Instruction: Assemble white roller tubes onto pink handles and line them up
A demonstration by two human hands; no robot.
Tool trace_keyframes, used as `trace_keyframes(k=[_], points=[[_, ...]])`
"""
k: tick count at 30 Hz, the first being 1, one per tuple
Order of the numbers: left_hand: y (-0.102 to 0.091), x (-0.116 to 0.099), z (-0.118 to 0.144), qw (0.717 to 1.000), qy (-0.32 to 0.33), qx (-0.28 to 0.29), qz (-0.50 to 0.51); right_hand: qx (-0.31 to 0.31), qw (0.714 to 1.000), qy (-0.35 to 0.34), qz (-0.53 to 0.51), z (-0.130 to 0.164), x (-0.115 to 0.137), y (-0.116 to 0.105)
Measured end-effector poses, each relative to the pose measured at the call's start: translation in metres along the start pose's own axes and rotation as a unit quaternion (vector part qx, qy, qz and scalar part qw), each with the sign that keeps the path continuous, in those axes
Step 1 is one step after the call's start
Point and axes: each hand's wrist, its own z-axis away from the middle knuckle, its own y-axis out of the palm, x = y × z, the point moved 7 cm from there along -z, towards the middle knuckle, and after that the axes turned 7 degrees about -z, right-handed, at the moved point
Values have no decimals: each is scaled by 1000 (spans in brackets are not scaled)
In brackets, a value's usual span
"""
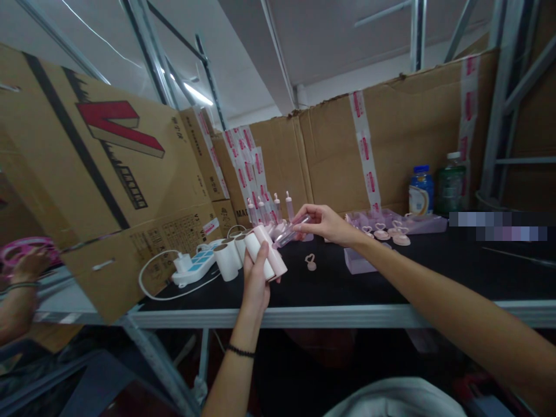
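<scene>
Gripping a white-and-pink cylinder pair [266,253] is the left hand [257,272]: thumb across the near side, fingers curled round behind, closed on it. Pair sits tilted, above the front half of the black tabletop [324,286]; can't tell if the two cylinders are joined. Right hand [324,223] has a clear tube [286,233] pinched between thumb and fingers, tube slanting, low end right by the pink cylinder; can't tell if they touch. Dark beaded bracelet [241,351] on the left wrist. Just right of the pair, one pink heart-topped piece [310,263] lies on the black surface. Behind the hands, a few slim pink-topped tubes [289,207] stand upright. Left of the pair: white cylinders [226,262], then a white-and-blue power strip [200,260] with a plug in it. Under the right forearm, a small lilac box [360,262]; behind it, more heart-topped pieces [381,233] by a lilac tray [428,225]. Back right, blue-capped bottle [420,192] beside a green bottle [450,186]. Taped cardboard wall [330,156] behind. Far left, past a cardboard panel [143,150], a co-worker's hand [31,264] is at a pink round item [47,250].
</scene>
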Motion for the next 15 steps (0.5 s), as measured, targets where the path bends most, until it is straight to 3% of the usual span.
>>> trace_keyframes(k=[15], points=[[-5,-6,3,998,31,-51,23,-14,1000,-5,11,2,3,2]])
